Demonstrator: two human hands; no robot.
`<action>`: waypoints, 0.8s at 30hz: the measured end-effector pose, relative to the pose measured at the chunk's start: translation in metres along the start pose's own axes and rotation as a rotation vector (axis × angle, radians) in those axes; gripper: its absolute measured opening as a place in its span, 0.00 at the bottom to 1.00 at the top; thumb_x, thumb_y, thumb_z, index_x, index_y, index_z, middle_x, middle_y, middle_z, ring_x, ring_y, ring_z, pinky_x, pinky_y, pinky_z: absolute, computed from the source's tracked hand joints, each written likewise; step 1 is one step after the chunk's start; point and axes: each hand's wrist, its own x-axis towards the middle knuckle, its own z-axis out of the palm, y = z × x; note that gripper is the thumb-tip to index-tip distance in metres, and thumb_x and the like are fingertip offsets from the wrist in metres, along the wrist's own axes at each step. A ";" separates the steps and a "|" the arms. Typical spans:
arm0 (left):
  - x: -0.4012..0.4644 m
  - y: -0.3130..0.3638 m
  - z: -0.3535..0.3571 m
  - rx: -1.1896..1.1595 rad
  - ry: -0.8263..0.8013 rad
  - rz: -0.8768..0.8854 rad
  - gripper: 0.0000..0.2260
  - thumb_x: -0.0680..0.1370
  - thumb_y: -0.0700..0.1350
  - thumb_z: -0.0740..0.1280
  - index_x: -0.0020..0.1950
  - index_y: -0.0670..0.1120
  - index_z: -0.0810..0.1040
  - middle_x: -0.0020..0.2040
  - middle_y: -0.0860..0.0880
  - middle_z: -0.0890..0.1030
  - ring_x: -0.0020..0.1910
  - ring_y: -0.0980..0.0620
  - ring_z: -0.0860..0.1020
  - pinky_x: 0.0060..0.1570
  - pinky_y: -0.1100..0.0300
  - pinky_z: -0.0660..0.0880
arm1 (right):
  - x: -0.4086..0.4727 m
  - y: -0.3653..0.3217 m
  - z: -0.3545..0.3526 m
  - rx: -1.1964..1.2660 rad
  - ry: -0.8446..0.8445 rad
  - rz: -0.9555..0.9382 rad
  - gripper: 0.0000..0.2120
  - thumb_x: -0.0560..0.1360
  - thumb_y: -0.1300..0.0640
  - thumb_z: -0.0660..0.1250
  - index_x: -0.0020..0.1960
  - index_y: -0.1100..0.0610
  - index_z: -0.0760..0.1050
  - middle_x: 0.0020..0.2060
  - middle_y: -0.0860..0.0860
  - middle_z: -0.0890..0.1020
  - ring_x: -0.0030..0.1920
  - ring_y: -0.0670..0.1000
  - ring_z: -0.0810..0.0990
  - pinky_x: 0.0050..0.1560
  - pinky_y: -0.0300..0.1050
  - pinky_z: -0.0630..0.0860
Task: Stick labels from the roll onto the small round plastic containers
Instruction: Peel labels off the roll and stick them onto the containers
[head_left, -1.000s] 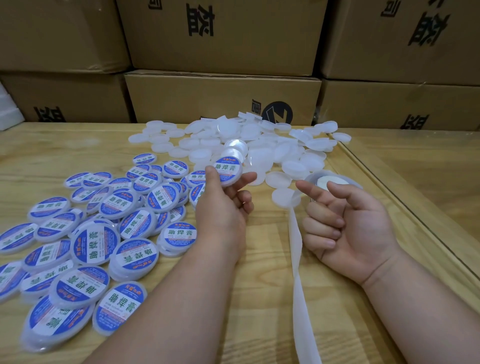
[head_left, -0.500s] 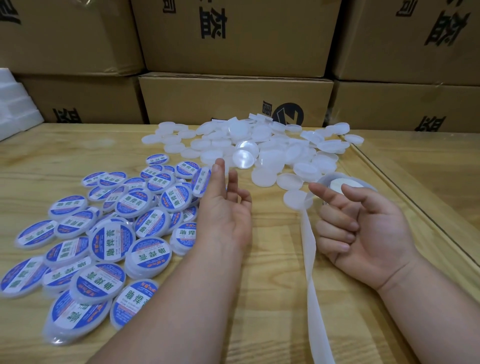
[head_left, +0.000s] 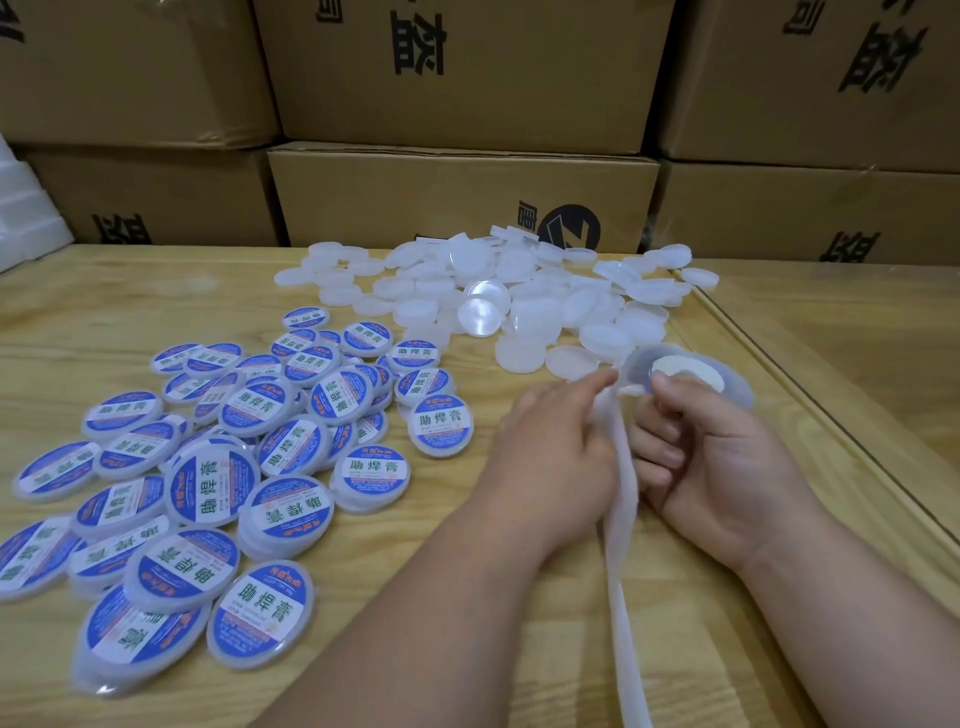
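Head view: both hands work at the label roll (head_left: 685, 371) on the right part of the wooden table (head_left: 104, 301). The right hand (head_left: 727, 467) grips the roll, fingers curled under it and thumb on top; the roll is blurred, with a white core showing inside a translucent rim. A white backing strip (head_left: 623, 561) runs from the roll down between the two hands and off the bottom edge of the picture. The left hand (head_left: 550, 457) lies just beside the right, its fingers reaching to the top of the strip next to the roll. The fingertips are blurred, so whether they pinch the strip or a label cannot be told.

Unlabelled containers (head_left: 519, 301) lie in a loose heap at the far middle of the table, translucent white, some overlapping, the nearest ones just beyond the hands. Labelled containers (head_left: 291, 457) lie in a second heap on the left, each with a round blue and white label, many leaning on one another. One labelled container (head_left: 440, 425) sits at the right edge of that heap, near the left hand but apart from it.

Cardboard boxes (head_left: 457, 197) with black print are stacked along the far side of the table. A white foam block (head_left: 26, 218) shows at the left edge.
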 end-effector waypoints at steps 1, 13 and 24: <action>-0.001 0.000 0.002 0.140 -0.059 0.018 0.29 0.74 0.47 0.56 0.76 0.59 0.67 0.70 0.55 0.75 0.75 0.54 0.62 0.74 0.55 0.59 | 0.000 0.001 0.000 -0.017 -0.005 -0.015 0.15 0.74 0.56 0.67 0.32 0.52 0.64 0.29 0.49 0.60 0.24 0.45 0.59 0.21 0.37 0.60; -0.004 0.005 0.000 0.356 -0.096 0.065 0.23 0.78 0.48 0.60 0.74 0.59 0.70 0.74 0.56 0.69 0.74 0.52 0.59 0.74 0.54 0.53 | 0.000 0.017 -0.005 -0.832 0.368 -0.440 0.14 0.81 0.52 0.68 0.37 0.53 0.79 0.29 0.46 0.80 0.31 0.48 0.76 0.38 0.46 0.73; -0.003 0.002 0.003 0.431 -0.060 0.031 0.19 0.81 0.50 0.59 0.73 0.59 0.70 0.76 0.54 0.68 0.73 0.48 0.60 0.72 0.52 0.58 | 0.006 0.017 -0.010 -0.991 0.395 -0.295 0.07 0.73 0.47 0.73 0.46 0.49 0.80 0.29 0.40 0.83 0.31 0.39 0.80 0.39 0.42 0.73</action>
